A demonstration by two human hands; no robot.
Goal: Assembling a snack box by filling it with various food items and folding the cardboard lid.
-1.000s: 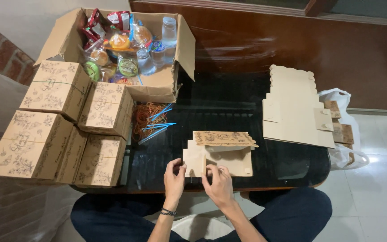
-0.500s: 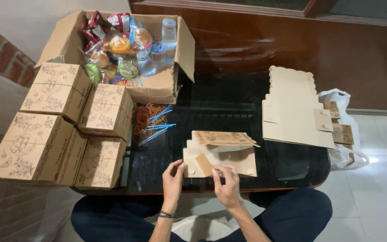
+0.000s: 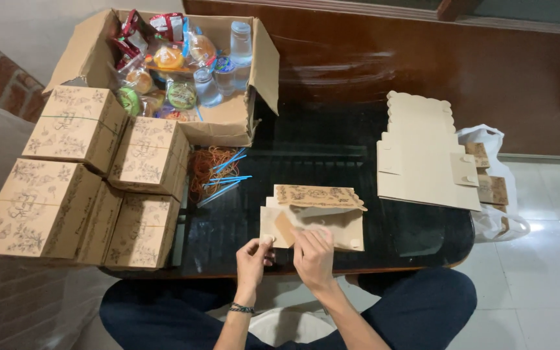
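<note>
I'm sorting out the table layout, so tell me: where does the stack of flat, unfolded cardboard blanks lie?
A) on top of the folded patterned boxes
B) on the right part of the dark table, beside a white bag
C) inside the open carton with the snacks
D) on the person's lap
B: the stack of flat blanks lies on the dark table at its right part, next to the white bag.

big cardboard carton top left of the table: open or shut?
Open. The carton has its flaps splayed outward, and snack packets and water bottles show inside from above.
</note>
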